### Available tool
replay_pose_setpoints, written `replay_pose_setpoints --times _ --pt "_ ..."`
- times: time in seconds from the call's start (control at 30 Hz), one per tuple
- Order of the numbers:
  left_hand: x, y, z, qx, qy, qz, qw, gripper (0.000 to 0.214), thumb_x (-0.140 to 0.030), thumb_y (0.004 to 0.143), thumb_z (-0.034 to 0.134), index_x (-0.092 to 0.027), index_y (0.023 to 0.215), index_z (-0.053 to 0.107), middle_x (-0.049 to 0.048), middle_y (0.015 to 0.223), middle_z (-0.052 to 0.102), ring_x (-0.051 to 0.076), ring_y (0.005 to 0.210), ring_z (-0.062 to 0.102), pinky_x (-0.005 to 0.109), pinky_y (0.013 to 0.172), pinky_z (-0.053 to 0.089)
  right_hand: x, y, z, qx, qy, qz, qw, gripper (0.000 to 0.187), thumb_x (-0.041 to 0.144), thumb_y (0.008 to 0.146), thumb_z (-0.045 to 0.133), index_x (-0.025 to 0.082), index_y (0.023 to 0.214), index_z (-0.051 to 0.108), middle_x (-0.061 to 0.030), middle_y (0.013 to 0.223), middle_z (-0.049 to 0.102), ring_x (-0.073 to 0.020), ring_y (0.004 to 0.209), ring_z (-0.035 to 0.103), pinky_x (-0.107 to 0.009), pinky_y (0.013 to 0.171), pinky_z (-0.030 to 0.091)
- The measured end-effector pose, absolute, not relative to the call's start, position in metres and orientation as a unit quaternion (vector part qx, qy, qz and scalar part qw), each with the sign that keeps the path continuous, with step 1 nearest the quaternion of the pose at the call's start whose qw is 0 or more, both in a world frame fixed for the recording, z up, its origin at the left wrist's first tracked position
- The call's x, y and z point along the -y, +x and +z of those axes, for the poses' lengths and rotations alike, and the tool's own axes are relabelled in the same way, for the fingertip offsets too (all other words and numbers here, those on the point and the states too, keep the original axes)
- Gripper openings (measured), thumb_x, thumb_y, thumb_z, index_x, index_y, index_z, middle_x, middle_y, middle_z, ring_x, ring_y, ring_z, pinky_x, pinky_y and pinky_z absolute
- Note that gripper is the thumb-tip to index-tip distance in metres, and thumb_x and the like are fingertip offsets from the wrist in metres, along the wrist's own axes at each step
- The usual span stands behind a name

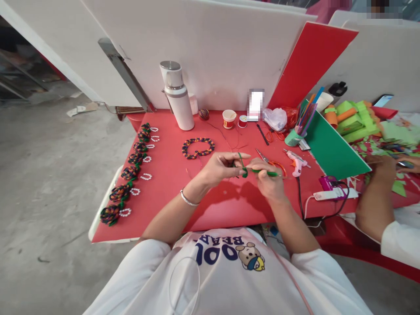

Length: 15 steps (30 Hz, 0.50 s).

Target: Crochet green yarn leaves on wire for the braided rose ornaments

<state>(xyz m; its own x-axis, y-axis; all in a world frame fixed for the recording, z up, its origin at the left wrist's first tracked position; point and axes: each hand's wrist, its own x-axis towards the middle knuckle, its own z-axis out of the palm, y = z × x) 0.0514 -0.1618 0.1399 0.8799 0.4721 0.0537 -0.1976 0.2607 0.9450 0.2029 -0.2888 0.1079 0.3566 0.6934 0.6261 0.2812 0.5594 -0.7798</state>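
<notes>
Over the red table, my left hand (219,169) pinches a small piece of green yarn work (244,172), with a green strand rising by the forefinger. My right hand (271,183) is closed around a green-handled crochet hook (269,173), its tip meeting the yarn work. Fingers partly hide the yarn. Beyond my left hand lies a braided multicoloured yarn ring (198,148). Scissors with orange handles (278,167) lie just behind my right hand. Along the table's left edge runs a row of dark multicoloured yarn flowers (120,192) with white bead loops (135,191).
A white thermos (180,105), yarn ball (204,114), paper cup (229,119) and thread spool (243,121) stand at the back. Rightward are a pink glue gun (296,164), pen cup (294,137), green board (337,144) and power strip (334,194). A co-worker's arm (376,197) is at far right.
</notes>
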Motion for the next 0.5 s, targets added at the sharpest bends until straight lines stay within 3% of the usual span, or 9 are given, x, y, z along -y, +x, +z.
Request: replay_pose_setpoints --times 0.17,0.33,0.5 --pt "0.171 0.062 0.126 -0.157 0.548 0.269 0.776 0.058 -0.028 0.059 0.095 -0.012 0.113 0.078 0.0047 0.072 0.076 0.014 0.064 0.068 0.024 0.059 0.053 0.287 0.184 0.094 0.532 -0.507 0.01 0.678 0.02 0.046 0.095 0.067 0.032 0.104 0.078 -0.0039 0.103 0.08 -0.024 0.097 0.072 -0.047 0.09 0.058" --pt "0.167 0.057 0.125 -0.157 0.557 0.247 0.777 0.058 -0.03 0.062 0.094 -0.011 0.114 0.077 0.0088 0.083 0.079 0.018 0.072 0.072 0.026 0.061 0.054 0.29 0.19 0.094 0.52 -0.509 0.032 0.685 0.022 0.046 0.096 0.065 0.03 0.101 0.078 -0.0043 0.097 0.081 -0.0242 0.095 0.073 -0.045 0.089 0.058" --pt "0.164 0.051 0.131 -0.164 0.586 0.248 0.754 0.048 -0.027 0.068 0.088 -0.011 0.112 0.078 0.0105 0.087 0.079 0.015 0.068 0.068 0.024 0.054 0.049 0.293 0.195 0.097 0.521 -0.505 0.045 0.686 0.018 0.042 0.096 0.066 0.03 0.101 0.078 -0.0036 0.098 0.082 -0.0239 0.093 0.074 -0.044 0.087 0.059"
